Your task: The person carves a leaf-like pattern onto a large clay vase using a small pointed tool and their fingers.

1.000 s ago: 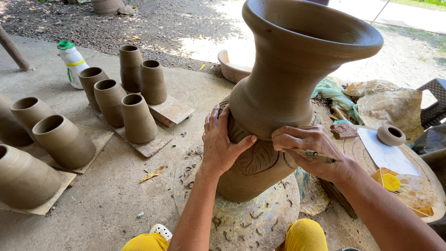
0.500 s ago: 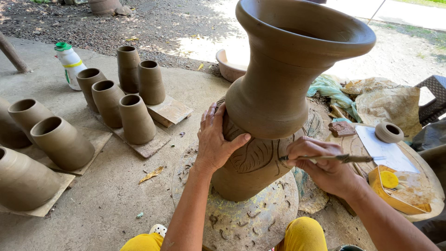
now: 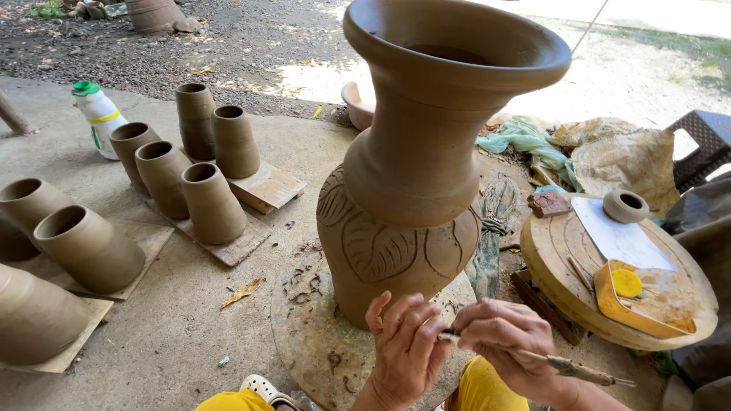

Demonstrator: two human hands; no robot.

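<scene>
Low down, both hands [image 3: 457, 342] grip a carving tool [image 3: 567, 367] before the vase [image 3: 426, 190].

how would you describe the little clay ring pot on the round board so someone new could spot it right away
Start at the tall carved clay vase in the middle, then look right to the round wooden board. The small ring pot sits at the board's far edge, just beyond the white sheet. Unlike the tall cups left of the vase, it is squat and stands alone.
</scene>
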